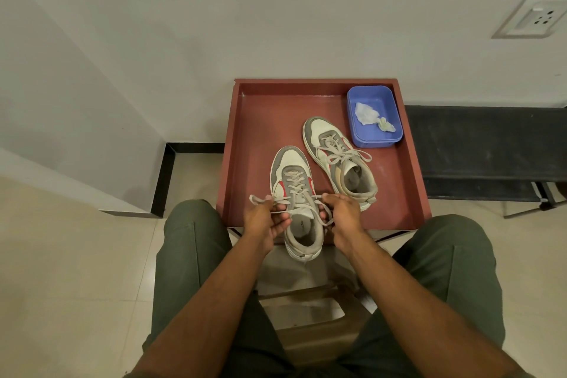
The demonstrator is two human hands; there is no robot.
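Note:
Two grey and white sneakers lie on a reddish-brown tray table [251, 138]. The near sneaker [291, 175] has its heel hanging over the table's front edge, toe pointing away from me. My left hand [265, 219] pinches one end of its beige lace [303, 193] at the shoe's left side. My right hand [343, 212] pinches the other lace end at the shoe's right side. The lace runs taut between both hands over the tongue. The far sneaker [337, 159] sits to the right with its lace tied in a bow.
A blue plastic tub [389, 132] holding crumpled white wipes stands in the table's back right corner. A dark bench [484, 144] runs along the wall on the right. My knees in green trousers flank the table. A wall socket [535, 17] is at the upper right.

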